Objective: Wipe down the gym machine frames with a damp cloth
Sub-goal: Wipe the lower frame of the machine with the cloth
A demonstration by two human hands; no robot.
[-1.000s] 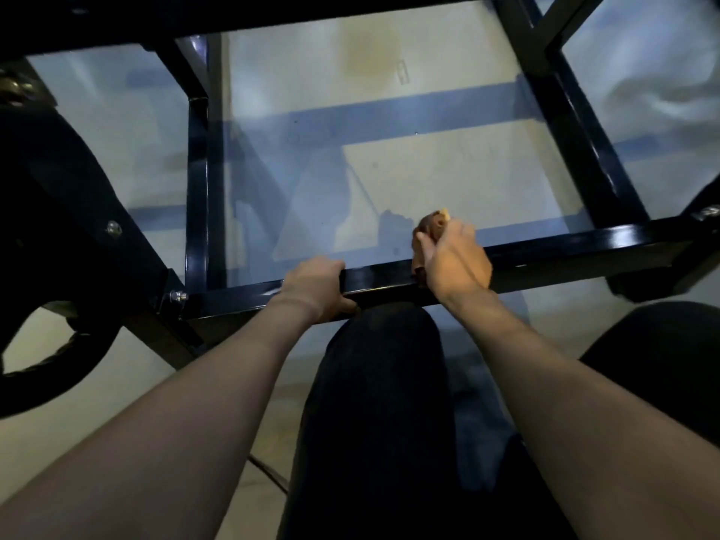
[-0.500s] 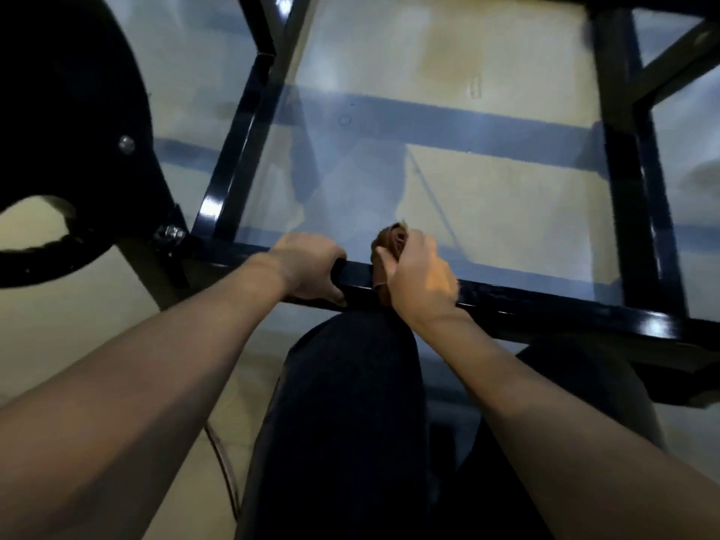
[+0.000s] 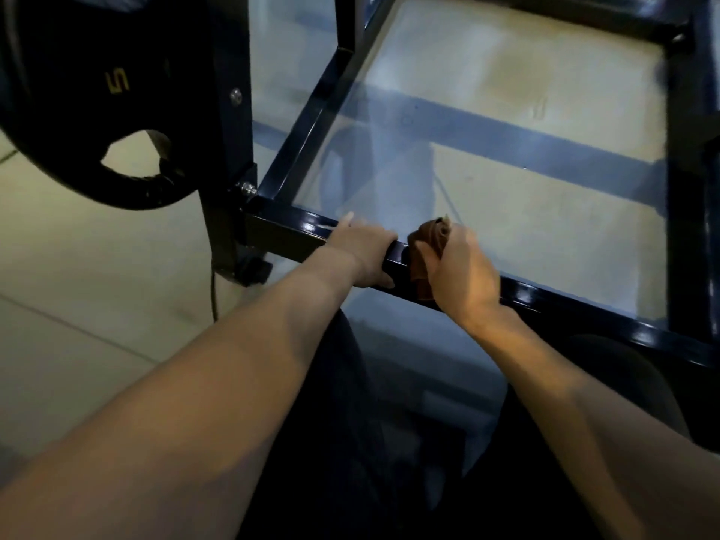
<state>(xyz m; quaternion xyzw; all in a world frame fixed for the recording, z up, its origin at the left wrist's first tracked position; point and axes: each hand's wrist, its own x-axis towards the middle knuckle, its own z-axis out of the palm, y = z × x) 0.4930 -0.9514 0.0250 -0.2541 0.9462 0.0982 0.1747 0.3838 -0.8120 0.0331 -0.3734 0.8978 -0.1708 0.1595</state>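
- Grip, right hand [image 3: 461, 276]: a brown cloth [image 3: 428, 243] is clenched in the curled fingers and pressed against the near horizontal bar [image 3: 545, 300] of the black gym machine frame, part of it draped over the bar's near face.
- Grip, left hand [image 3: 364, 253]: the same bar is grasped, fingers wrapped over its top and the thumb under its near face, just beside the cloth on the side toward the frame's left corner. Judged to be bracing, not wiping.
- Location of cloth: on the near bar, closer to its left corner than to its right end, touching the metal.
- Frame, other members: a side rail [image 3: 311, 122] is seen running away from the left corner; a far crossbar [image 3: 584, 17] and a right-hand rail [image 3: 685, 189] close the rectangle. A bolt [image 3: 247, 187] is fixed at the left corner.
- Weight plate [image 3: 78, 103]: black, marked "5", mounted on the upright left of that corner, well apart from the cloth.
- Floor [image 3: 526, 212]: pale, crossed by blue-grey shadow bands.
- Progress, as judged: wiping is under way on the near bar. Glossy highlights are noted on it, but wiped and unwiped stretches cannot be told apart. The short stretch toward the left corner, the side rails, far crossbar and upright are presumed left to do.
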